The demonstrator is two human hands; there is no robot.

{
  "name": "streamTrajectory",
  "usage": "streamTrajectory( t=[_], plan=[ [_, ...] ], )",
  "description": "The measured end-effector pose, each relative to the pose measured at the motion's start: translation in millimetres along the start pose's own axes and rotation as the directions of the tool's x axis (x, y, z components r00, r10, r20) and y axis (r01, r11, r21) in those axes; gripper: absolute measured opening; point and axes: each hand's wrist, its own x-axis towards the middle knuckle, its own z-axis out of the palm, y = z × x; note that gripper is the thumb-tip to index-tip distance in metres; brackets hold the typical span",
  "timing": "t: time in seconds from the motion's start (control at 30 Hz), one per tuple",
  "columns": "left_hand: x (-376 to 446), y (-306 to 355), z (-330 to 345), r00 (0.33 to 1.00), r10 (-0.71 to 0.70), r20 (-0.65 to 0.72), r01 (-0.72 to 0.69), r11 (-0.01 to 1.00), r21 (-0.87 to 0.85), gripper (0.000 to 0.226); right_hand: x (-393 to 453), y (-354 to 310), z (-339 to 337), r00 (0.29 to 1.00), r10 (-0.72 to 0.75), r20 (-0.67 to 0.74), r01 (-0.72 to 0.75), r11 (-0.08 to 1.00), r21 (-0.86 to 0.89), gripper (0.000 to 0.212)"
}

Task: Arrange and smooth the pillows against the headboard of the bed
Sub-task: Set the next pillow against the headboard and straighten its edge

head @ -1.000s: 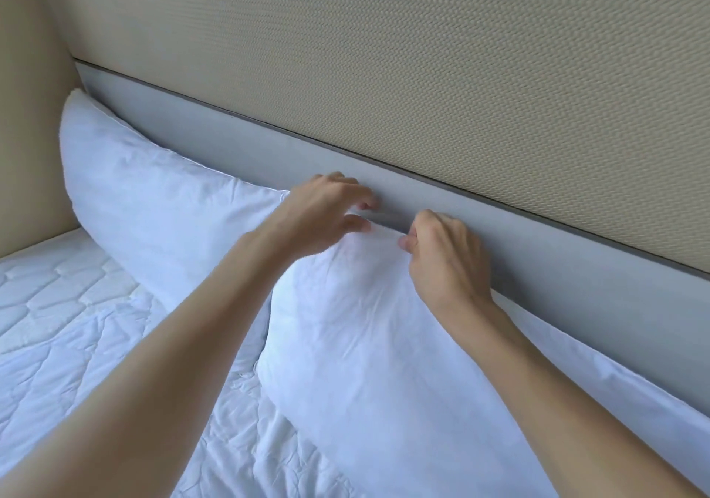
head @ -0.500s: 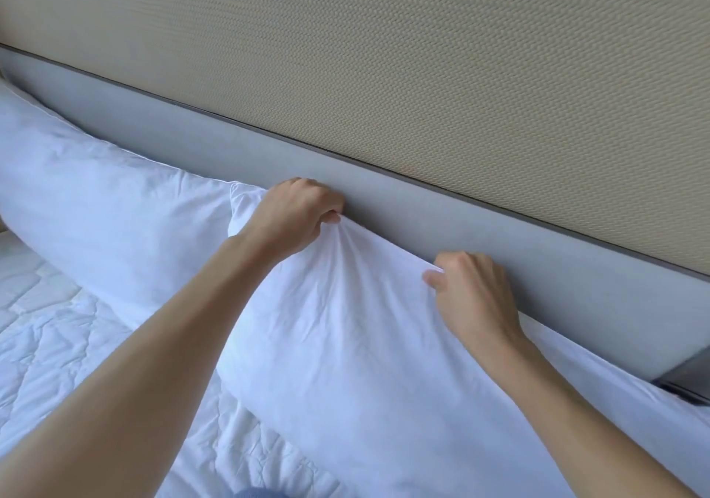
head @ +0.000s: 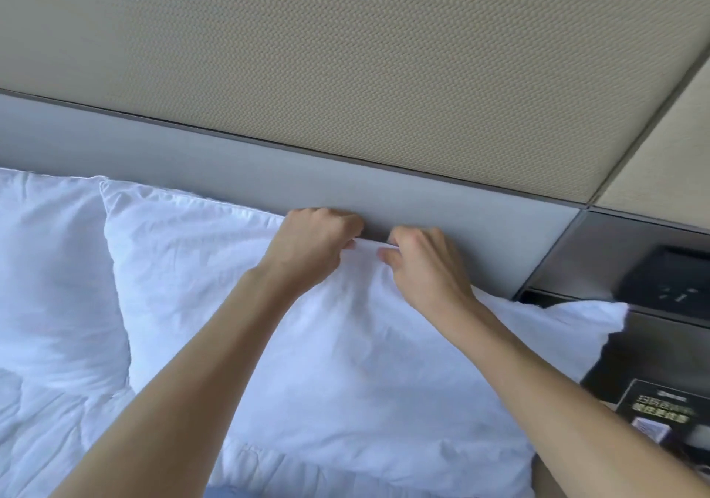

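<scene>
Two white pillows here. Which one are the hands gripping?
The right-hand pillow, overlapping the other pillow. Left hand and right hand pinch its top edge at the headboard.

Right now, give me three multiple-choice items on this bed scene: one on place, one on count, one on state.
1. Where are both hands?
A. On the quilt
B. At the top edge of the right pillow
C. On the wall panel

2. How many white pillows show?
A. One
B. Two
C. Four

3. What is the left hand's grip doing?
A. Pinching pillow fabric
B. Lying flat and open
C. Holding a card

Answers:
1 B: the left hand and right hand meet at the right pillow edge by the headboard.
2 B: the left pillow lies beside it.
3 A: its fingers curl on cloth.
</scene>
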Motion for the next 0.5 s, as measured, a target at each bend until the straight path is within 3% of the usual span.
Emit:
streamTrajectory(
  t=[0.13, 0.2, 0.37, 0.5],
  plan=[
    [-1, -11, 4, 0.99, -0.113, -0.085, 0.113, 0.994, -0.006, 0.014, -17, 33, -9, 0.991, 0.125, 0.037, -0.124, 0.992, -0.034, 0.05],
    [-1, -16, 5, 0.988, -0.127, -0.091, 0.128, 0.992, -0.004, 0.013, -23, 50, -19, 0.982, 0.184, 0.048, -0.183, 0.983, -0.019, 0.051],
    [5, -12, 8, 0.988, -0.117, -0.098, 0.118, 0.993, -0.004, 0.011, -30, 82, -46, 0.973, 0.229, 0.008, -0.229, 0.973, 0.008, 0.019],
    [7, -10, 5, 0.987, -0.15, -0.063, 0.15, 0.989, -0.001, 0.008, -42, 100, -48, 0.962, 0.269, 0.053, -0.269, 0.963, -0.014, 0.008]
  ],
)
